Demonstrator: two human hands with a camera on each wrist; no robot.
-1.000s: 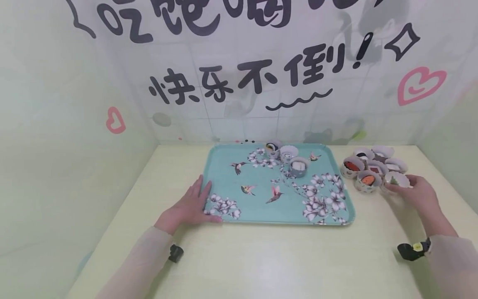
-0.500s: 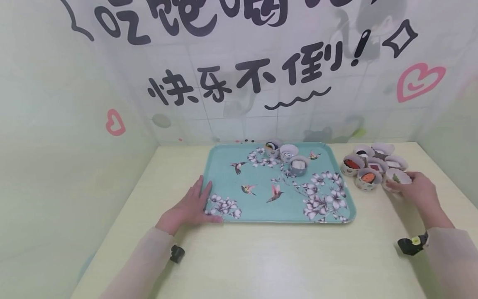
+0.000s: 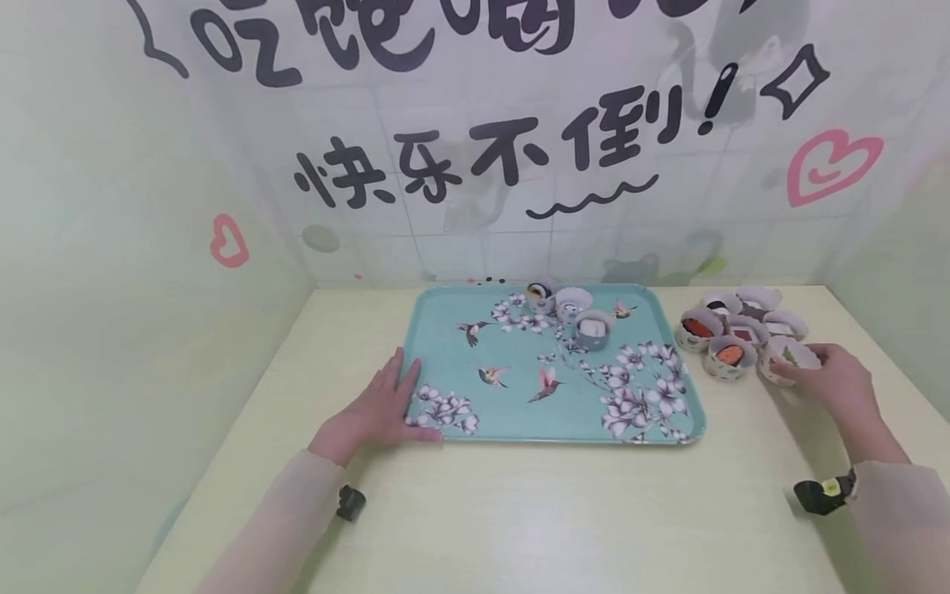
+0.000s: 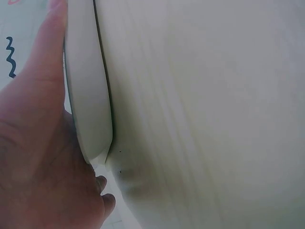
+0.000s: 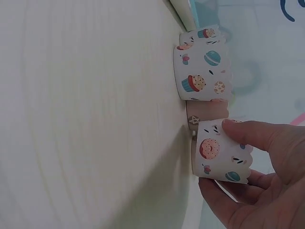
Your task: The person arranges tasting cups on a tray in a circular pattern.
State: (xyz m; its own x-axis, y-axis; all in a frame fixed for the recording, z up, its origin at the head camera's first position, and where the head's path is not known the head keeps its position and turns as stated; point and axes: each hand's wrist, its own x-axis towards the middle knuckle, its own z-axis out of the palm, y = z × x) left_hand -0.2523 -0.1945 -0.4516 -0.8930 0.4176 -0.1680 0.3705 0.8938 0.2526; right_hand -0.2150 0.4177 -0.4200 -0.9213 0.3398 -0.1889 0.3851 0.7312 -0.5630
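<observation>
Has three cups [image 3: 593, 333] on tray [image 3: 512, 410], centre frame — leaves seven cups [image 3: 729, 363] at right (gripping one with fingers of right hand [image 3: 844, 384]); rests left hand [image 3: 371, 412], fingers straight, against tray.

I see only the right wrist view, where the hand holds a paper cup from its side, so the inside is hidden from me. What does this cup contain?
Observer: In the head view, a green piece shows inside the held cup.
Operator: Thank you. What do you see at the far left, outside my picture?
Observer: The left hand rests at the left edge of the tray, near the front corner.
Operator: Does anything stand there on its surface?
Observer: Yes, three cups stand on it, toward the back, in a diagonal row.
</observation>
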